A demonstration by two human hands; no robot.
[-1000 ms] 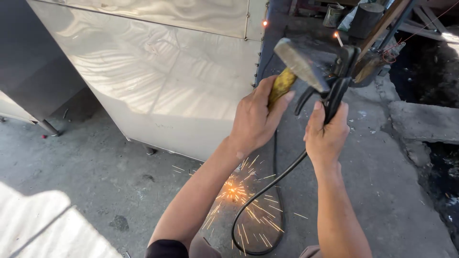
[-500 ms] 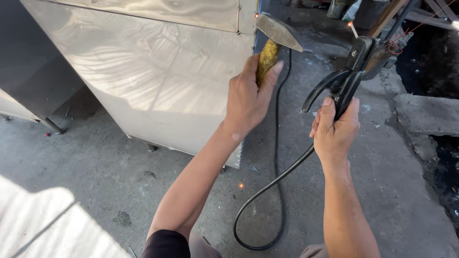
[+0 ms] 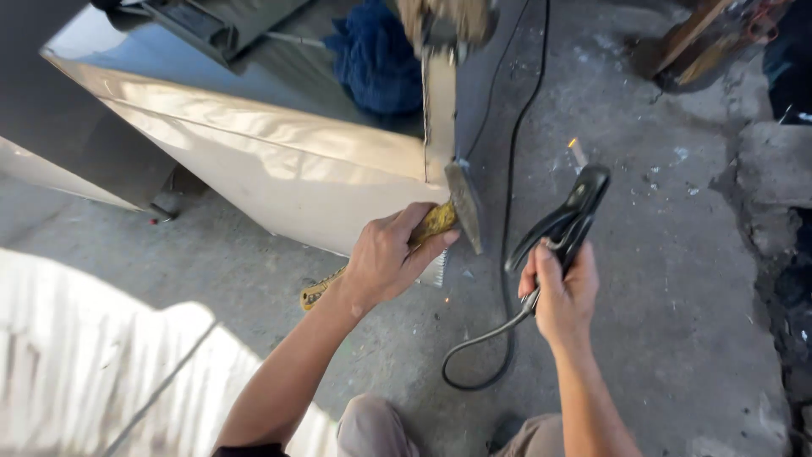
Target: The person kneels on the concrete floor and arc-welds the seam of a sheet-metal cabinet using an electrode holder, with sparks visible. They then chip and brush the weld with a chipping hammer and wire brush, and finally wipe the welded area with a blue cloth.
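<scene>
Head view: left hand [image 3: 387, 258] wrapped tight round the yellow wooden handle of a steel chipping hammer [image 3: 452, 216], head touching the lower corner of the shiny sheet-metal cabinet [image 3: 279, 161]. Right hand [image 3: 562, 292] clenched on black welding electrode holder [image 3: 562, 224], right of that corner, black cable [image 3: 486, 338] looping below on the concrete floor [image 3: 660, 279].

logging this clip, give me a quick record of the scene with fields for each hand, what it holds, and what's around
left hand: closed on the yellow handle of a chipping hammer, its head at the corner edge of the steel cabinet
right hand: closed on a black electrode holder, apart from the cabinet
cable: black, loops from the holder over the concrete floor
on cabinet top: blue cloth
lower left: a pale ribbed sheet
</scene>
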